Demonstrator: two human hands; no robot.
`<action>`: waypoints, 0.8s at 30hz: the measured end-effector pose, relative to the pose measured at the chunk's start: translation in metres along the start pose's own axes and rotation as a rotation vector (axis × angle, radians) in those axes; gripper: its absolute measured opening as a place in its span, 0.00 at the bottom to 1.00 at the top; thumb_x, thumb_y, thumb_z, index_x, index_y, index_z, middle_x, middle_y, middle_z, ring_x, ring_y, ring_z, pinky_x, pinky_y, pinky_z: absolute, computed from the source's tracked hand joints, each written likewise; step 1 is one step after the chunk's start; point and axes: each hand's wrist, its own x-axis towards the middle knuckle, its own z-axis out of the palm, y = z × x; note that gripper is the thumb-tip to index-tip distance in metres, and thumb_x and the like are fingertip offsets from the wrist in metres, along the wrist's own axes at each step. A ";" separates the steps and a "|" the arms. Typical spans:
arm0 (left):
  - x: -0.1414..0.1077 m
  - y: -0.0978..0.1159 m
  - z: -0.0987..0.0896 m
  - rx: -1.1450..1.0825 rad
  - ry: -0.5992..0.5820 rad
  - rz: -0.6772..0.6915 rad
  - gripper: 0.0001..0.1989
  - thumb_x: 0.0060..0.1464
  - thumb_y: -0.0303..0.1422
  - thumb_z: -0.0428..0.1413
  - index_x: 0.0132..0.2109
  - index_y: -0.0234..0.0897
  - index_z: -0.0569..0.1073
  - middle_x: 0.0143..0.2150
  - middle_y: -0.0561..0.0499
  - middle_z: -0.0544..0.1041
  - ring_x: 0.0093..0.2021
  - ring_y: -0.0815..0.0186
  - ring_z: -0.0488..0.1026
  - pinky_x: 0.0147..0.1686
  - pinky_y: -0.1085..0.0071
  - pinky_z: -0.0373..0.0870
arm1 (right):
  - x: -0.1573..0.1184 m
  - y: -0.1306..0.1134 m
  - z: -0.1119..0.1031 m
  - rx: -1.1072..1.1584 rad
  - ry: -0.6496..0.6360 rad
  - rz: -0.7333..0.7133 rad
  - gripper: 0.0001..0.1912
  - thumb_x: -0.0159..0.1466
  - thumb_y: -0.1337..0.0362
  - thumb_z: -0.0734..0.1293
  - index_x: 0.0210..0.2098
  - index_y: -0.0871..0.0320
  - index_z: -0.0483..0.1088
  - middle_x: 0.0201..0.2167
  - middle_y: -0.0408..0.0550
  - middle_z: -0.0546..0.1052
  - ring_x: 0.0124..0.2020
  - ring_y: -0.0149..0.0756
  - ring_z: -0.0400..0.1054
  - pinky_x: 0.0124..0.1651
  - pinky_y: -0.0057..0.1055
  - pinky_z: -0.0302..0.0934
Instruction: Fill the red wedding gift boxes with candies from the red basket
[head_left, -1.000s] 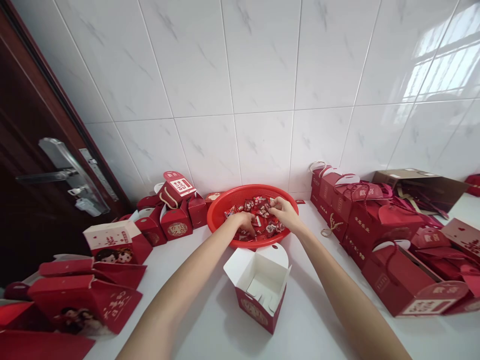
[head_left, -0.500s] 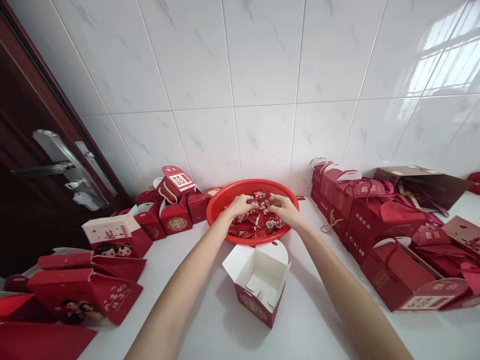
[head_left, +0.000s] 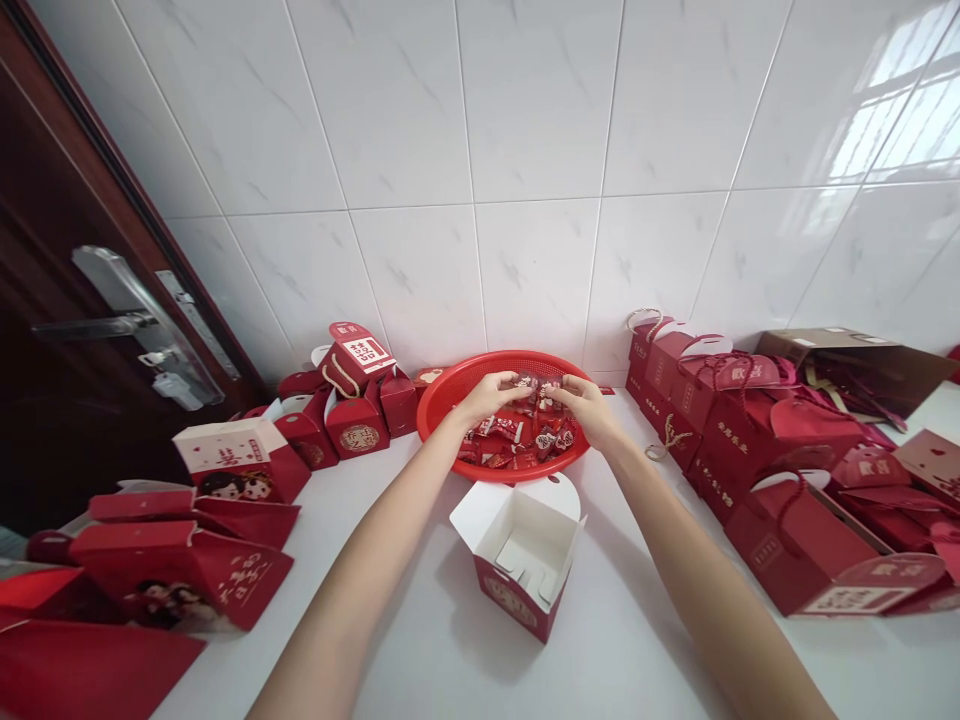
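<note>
Beneath a pale tiled wall, a white counter spans the lower frame, red gift boxes grouped at left and right. A red basket sits at centre, an open box just in front of it — and over the basket, left hand and right hand pinch wrapped sweets between the fingertips, more lying loose below

A pale tiled wall reflects window light, right of a dark door.
</note>
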 end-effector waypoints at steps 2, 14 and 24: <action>0.000 0.001 -0.001 0.009 0.013 -0.010 0.24 0.49 0.51 0.62 0.42 0.33 0.76 0.45 0.44 0.81 0.49 0.56 0.75 0.49 0.64 0.71 | -0.001 -0.002 -0.001 0.028 0.009 0.004 0.20 0.46 0.51 0.78 0.30 0.57 0.71 0.30 0.45 0.77 0.34 0.37 0.72 0.40 0.36 0.71; 0.005 -0.011 -0.004 0.408 -0.044 -0.292 0.11 0.50 0.31 0.58 0.41 0.39 0.80 0.45 0.50 0.82 0.47 0.60 0.77 0.46 0.71 0.72 | 0.001 -0.001 -0.002 -0.020 0.071 -0.033 0.21 0.45 0.49 0.76 0.23 0.56 0.65 0.23 0.42 0.68 0.27 0.31 0.62 0.32 0.30 0.64; 0.011 -0.041 -0.019 0.793 -0.052 -0.608 0.07 0.40 0.33 0.66 0.29 0.38 0.77 0.38 0.43 0.81 0.39 0.53 0.78 0.37 0.65 0.71 | -0.002 -0.004 0.000 -0.112 0.056 -0.038 0.15 0.48 0.53 0.72 0.24 0.57 0.67 0.23 0.39 0.66 0.26 0.29 0.60 0.31 0.29 0.59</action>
